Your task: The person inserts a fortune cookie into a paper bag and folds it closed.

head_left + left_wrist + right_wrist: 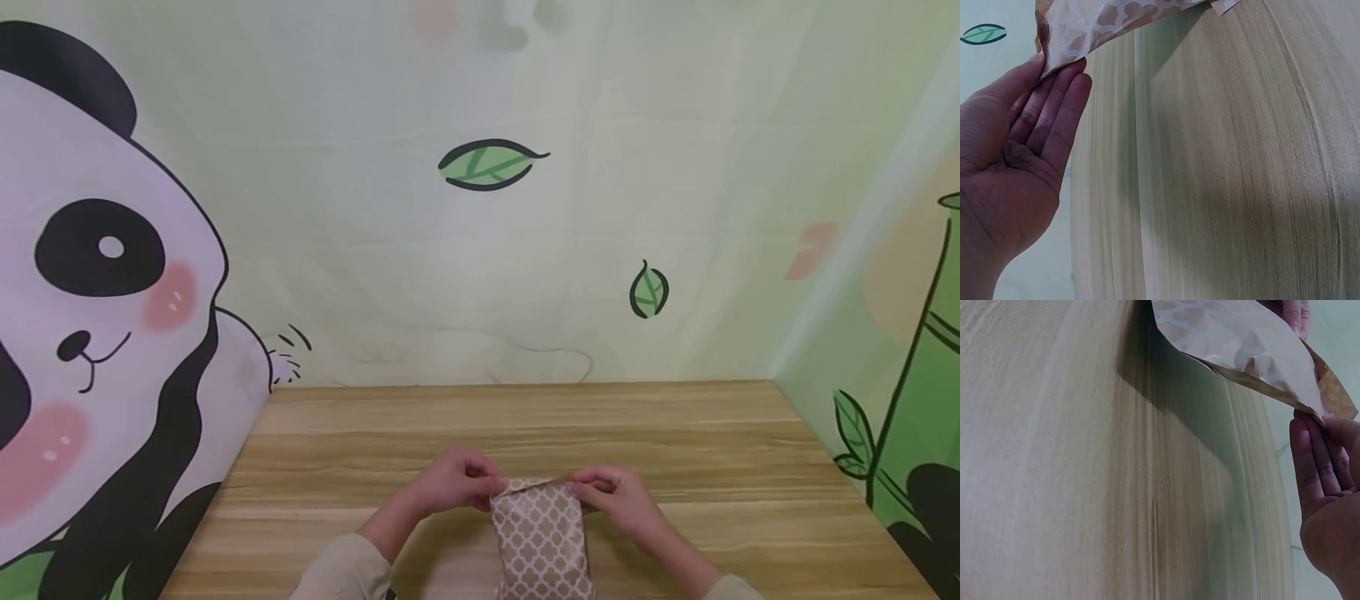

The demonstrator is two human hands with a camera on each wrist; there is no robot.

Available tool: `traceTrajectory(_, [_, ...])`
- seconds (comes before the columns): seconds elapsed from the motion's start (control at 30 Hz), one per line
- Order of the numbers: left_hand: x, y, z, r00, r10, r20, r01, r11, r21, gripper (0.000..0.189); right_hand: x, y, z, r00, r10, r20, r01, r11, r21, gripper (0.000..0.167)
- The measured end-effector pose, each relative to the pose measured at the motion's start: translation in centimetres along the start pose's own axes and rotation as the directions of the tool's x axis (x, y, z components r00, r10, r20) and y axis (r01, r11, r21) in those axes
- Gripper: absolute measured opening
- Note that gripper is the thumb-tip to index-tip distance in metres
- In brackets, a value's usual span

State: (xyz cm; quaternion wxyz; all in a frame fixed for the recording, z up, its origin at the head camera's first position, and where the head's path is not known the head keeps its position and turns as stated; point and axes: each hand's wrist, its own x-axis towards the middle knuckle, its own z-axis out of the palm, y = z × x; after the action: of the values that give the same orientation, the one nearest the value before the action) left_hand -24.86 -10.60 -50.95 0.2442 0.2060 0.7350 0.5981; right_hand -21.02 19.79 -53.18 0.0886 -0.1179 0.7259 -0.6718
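Observation:
A tan paper bag [542, 542] printed with a white lattice pattern hangs upright between my hands, its lower end cut off by the bottom of the head view. My left hand [459, 481] pinches its top left corner between thumb and fingers. At the opposite top corner, my right hand [617, 497] holds the rim the same way. The mouth of the bag is slightly parted, with plain brown paper showing along the back edge. Both wrist views show the pinched corners of the bag [1094, 28], its side creased in the right wrist view [1235, 344]. What lies inside is hidden.
A wood-grain table [337, 442] spreads beneath the hands. Behind it hangs a pale green backdrop [337, 192] with leaves, a large panda [112, 350] at the left and green bamboo [922, 400] at the right. A small dark object by the left sleeve is mostly cut off.

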Motion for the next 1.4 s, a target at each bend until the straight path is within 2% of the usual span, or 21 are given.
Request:
traceTrajectory(0.17, [-0.1,0.0,0.2,1.000,0.002,-0.011,-0.001,1.000,0.012,0.017,-0.3,0.1,-0.5,0.999,-0.015,0.039,0.016,0.999,-0.033,0.026])
traceTrajectory(0.33, [0.0,0.0,0.4,1.000,0.008,-0.019,-0.008,1.000,0.006,0.017,-0.5,-0.4,-2.1,0.994,-0.044,0.096,0.051,0.996,-0.070,0.033])
traceTrajectory(0.4, [-0.1,0.0,0.4,1.000,0.011,-0.019,-0.011,1.000,0.003,0.016,0.1,-1.0,-2.7,0.991,-0.047,0.125,0.060,0.992,-0.107,0.037])
traceTrajectory(0.47, [-0.1,0.1,0.4,1.000,0.014,-0.021,-0.014,1.000,0.004,0.016,1.1,-2.0,-3.0,0.987,-0.036,0.158,0.068,0.976,-0.206,0.039])
traceTrajectory(0.57, [-0.3,0.2,0.4,1.000,0.013,-0.028,-0.013,1.000,0.010,0.016,3.0,-3.4,-2.7,0.960,-0.028,0.277,0.129,0.926,-0.354,0.036])
traceTrajectory(0.63, [-0.3,0.3,0.5,0.999,0.010,-0.033,-0.010,1.000,0.010,0.015,4.2,-4.0,-2.2,0.937,-0.014,0.350,0.177,0.880,-0.441,0.032])
traceTrajectory(0.73, [-0.2,0.4,0.7,0.999,0.012,-0.040,-0.012,1.000,0.008,0.015,5.4,-4.4,-1.3,0.905,0.009,0.425,0.225,0.838,-0.497,0.027])
traceTrajectory(0.83, [-0.1,0.4,0.9,0.999,0.013,-0.047,-0.013,1.000,0.004,0.015,5.8,-4.3,-0.6,0.886,0.030,0.462,0.245,0.817,-0.522,0.027])
traceTrajectory(0.93, [-0.1,0.3,1.1,0.998,0.009,-0.055,-0.008,1.000,0.010,0.014,5.7,-4.0,0.0,0.871,0.014,0.492,0.262,0.833,-0.487,0.030])
traceTrajectory(1.1, [0.0,0.1,1.3,0.997,0.014,-0.072,-0.012,1.000,0.015,0.014,5.2,-3.7,0.5,0.882,-0.051,0.469,0.290,0.842,-0.455,0.025])
traceTrajectory(1.2, [0.1,0.0,1.5,0.997,0.017,-0.081,-0.016,1.000,0.010,0.013,4.9,-3.6,0.7,0.896,-0.065,0.440,0.292,0.832,-0.472,0.021])
traceTrajectory(1.4, [0.2,0.0,1.8,0.995,0.003,-0.099,-0.003,1.000,0.002,0.013,4.3,-3.3,1.3,0.906,-0.096,0.413,0.306,0.823,-0.479,0.015])
